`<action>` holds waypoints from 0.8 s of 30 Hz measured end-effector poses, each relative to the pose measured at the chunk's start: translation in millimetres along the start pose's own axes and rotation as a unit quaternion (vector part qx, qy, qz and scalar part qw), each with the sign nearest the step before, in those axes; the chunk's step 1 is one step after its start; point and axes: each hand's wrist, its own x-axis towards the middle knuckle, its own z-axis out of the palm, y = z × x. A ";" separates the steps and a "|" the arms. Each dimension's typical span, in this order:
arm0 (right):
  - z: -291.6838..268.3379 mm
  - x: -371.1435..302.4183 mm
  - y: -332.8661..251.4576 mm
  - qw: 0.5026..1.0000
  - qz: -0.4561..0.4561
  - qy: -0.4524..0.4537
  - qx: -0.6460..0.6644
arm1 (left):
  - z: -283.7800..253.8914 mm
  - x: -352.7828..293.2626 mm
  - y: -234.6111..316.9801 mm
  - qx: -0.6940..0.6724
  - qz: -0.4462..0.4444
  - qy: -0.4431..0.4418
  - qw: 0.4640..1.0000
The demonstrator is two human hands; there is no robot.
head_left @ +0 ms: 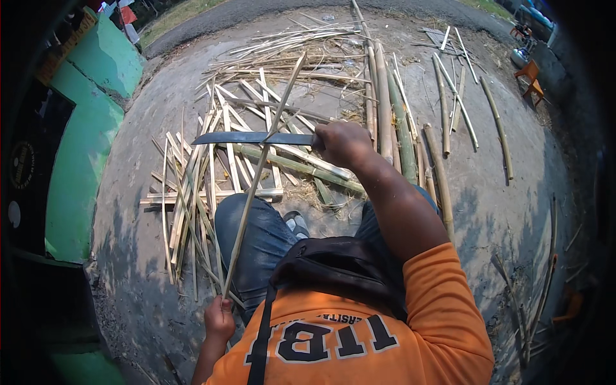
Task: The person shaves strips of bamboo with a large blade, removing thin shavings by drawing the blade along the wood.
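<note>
My right hand [345, 142] is closed around the handle of a machete [247, 138], its long blade pointing left over my knees. The blade lies across a thin bamboo strip [247, 205] and touches it near its upper part. At the lower left, my left hand [219, 319] grips the near end of this strip, which slants up and away past my left thigh. Beyond my knees a pile of split bamboo strips [212, 173] lies crisscrossed on the ground. A green bamboo piece [308, 168] rests among them, below the blade.
Whole bamboo poles [383, 102] lie lengthwise ahead, right of centre. More strips [295, 45] are heaped farther off, and single poles [495, 125] lie to the right. A green wall [83, 147] stands at left. Orange chairs [529, 77] are at far right. A black waist bag [340, 263] sits on my lap.
</note>
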 end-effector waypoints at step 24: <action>15.8 -7.6 -24.2 0.992 -0.126 0.023 -0.021 | 6.5 12.1 -14.6 0.022 0.023 0.002 0.999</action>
